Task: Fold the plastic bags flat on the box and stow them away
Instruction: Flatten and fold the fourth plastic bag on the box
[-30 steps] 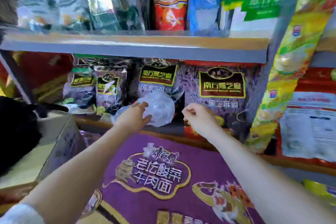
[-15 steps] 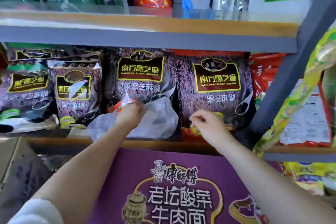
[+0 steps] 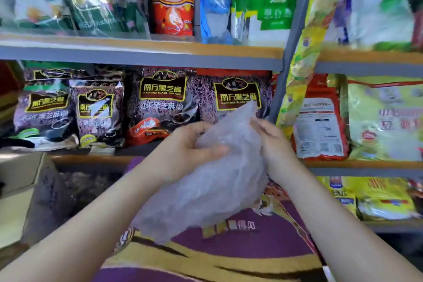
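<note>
Translucent grey-white bag (image 3: 219,176) over purple box (image 3: 240,249) with gold banding. Behind, speckled purple-black sesame packs (image 3: 160,103) with yellow-framed brown labels; red-orange pouch (image 3: 172,7), blue pouch (image 3: 215,9), green-white packs (image 3: 270,11) above; grey shelf (image 3: 142,57).
</note>
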Demonstrator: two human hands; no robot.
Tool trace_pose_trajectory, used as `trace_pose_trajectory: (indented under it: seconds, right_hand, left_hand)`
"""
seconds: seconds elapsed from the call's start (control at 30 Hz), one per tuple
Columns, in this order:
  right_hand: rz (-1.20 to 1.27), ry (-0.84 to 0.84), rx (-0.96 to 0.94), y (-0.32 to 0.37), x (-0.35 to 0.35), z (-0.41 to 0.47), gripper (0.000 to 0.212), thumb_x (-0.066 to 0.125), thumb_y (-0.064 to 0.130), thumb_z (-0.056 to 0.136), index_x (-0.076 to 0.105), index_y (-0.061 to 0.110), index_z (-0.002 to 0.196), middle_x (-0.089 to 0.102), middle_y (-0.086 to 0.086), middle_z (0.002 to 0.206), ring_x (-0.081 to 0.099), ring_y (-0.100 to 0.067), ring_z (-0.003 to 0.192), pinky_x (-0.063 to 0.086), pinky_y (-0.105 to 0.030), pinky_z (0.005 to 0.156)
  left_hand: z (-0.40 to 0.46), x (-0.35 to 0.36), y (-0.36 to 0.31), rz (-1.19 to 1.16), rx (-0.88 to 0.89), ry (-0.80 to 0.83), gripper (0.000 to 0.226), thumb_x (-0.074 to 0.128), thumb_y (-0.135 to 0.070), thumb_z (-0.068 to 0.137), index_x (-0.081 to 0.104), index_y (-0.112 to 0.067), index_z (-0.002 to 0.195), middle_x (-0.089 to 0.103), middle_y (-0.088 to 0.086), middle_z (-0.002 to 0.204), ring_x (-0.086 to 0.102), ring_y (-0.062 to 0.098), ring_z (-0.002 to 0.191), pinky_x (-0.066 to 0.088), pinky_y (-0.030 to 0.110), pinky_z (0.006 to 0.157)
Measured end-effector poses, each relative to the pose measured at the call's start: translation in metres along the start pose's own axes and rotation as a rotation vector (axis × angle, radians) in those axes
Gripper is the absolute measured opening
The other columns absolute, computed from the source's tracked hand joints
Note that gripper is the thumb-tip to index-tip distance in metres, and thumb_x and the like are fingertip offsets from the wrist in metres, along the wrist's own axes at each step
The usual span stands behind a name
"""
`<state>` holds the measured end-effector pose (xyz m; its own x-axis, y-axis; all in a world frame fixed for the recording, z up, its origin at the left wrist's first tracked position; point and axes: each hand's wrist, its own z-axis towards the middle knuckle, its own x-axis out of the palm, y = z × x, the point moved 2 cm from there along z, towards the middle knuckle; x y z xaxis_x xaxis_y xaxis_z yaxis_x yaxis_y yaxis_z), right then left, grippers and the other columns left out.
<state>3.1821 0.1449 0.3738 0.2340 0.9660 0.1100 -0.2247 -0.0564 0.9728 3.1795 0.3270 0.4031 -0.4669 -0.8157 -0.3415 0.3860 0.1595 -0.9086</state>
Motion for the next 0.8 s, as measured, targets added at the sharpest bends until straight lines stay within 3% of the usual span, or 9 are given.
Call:
trace_pose_trajectory:
  seconds: [0.07,0.13,0.23,0.33,0.4,0.47,0.57,0.67,0.8]
  right_hand:
    - [0.054,-0.022,0.154,-0.005,-0.026,-0.018,0.007,0.063,0.017,0.085,0.069,0.014,0.086,0.07,-0.011,0.085,0.063,-0.026,0.08,0.047,-0.034,0.074]
    - [0.092,-0.072,0.285,-0.013,-0.057,-0.037,0.012,0.062,0.016,0.087,0.068,0.007,0.093,0.069,-0.013,0.082,0.064,-0.027,0.078,0.049,-0.034,0.073]
    - [0.134,-0.137,0.451,-0.025,-0.096,-0.066,0.013,0.06,0.016,0.088,0.067,0.007,0.081,0.068,-0.009,0.068,0.065,-0.02,0.059,0.051,-0.025,0.059]
    - [0.105,-0.132,0.544,-0.033,-0.119,-0.093,0.017,0.058,0.013,0.087,0.063,0.006,0.073,0.066,-0.006,0.057,0.062,-0.022,0.058,0.047,-0.028,0.06]
    - [-0.167,-0.072,0.431,-0.025,-0.12,-0.11,0.013,0.056,0.015,0.089,0.063,0.007,0.083,0.067,-0.003,0.07,0.058,-0.021,0.072,0.043,-0.031,0.069]
    - [-0.529,-0.09,0.156,-0.009,-0.119,-0.126,0.021,0.047,0.015,0.094,0.056,0.01,0.112,0.056,0.001,0.105,0.05,-0.014,0.099,0.038,-0.031,0.089]
    - [-0.64,0.009,-0.274,0.022,-0.114,-0.156,0.031,0.043,0.019,0.096,0.05,0.018,0.126,0.044,0.009,0.12,0.039,-0.002,0.115,0.029,-0.021,0.1]
    - [-0.679,0.349,-0.252,0.023,-0.105,-0.181,0.034,0.052,0.042,0.086,0.053,0.027,0.117,0.048,0.013,0.12,0.043,0.0,0.116,0.032,-0.02,0.1]
    - [-0.393,0.32,-0.022,0.009,-0.101,-0.19,0.053,0.065,0.046,0.08,0.049,0.025,0.126,0.055,0.014,0.124,0.051,0.0,0.116,0.039,-0.026,0.103]
  left_hand:
    - [-0.023,0.021,0.002,-0.036,-0.059,0.067,0.052,0.075,-0.04,0.055,0.061,-0.018,0.101,0.07,0.003,0.094,0.064,0.012,0.082,0.052,0.033,0.077]
    - [-0.048,0.042,0.007,-0.056,-0.163,0.126,0.052,0.075,-0.04,0.054,0.061,-0.019,0.099,0.07,0.013,0.095,0.064,0.017,0.081,0.052,0.036,0.077]
    - [-0.084,0.074,0.008,-0.092,-0.282,0.225,0.05,0.072,-0.039,0.059,0.061,-0.013,0.1,0.067,0.016,0.099,0.062,0.02,0.085,0.049,0.035,0.078]
    - [-0.114,0.101,0.005,-0.198,-0.339,0.213,0.058,0.074,-0.036,0.057,0.061,-0.005,0.103,0.066,0.02,0.102,0.061,0.025,0.087,0.049,0.037,0.079]
    - [-0.125,0.113,0.0,-0.285,-0.353,0.155,0.049,0.075,-0.026,0.062,0.061,-0.002,0.103,0.068,0.017,0.097,0.064,0.023,0.081,0.053,0.03,0.07]
    - [-0.13,0.122,-0.005,-0.328,-0.339,0.078,0.039,0.068,-0.019,0.07,0.061,-0.002,0.104,0.068,0.02,0.099,0.064,0.026,0.082,0.053,0.03,0.069]
    - [-0.129,0.134,-0.015,-0.342,-0.308,-0.008,0.041,0.064,-0.02,0.073,0.058,-0.003,0.111,0.065,0.024,0.106,0.063,0.03,0.087,0.052,0.034,0.074]
    - [-0.128,0.149,-0.027,-0.347,-0.246,-0.016,0.033,0.061,-0.019,0.076,0.061,-0.008,0.107,0.068,0.016,0.102,0.063,0.027,0.086,0.052,0.031,0.071]
    - [-0.127,0.16,-0.037,-0.268,-0.192,-0.033,0.032,0.059,-0.024,0.078,0.064,-0.013,0.107,0.068,0.011,0.108,0.063,0.023,0.098,0.049,0.034,0.086]
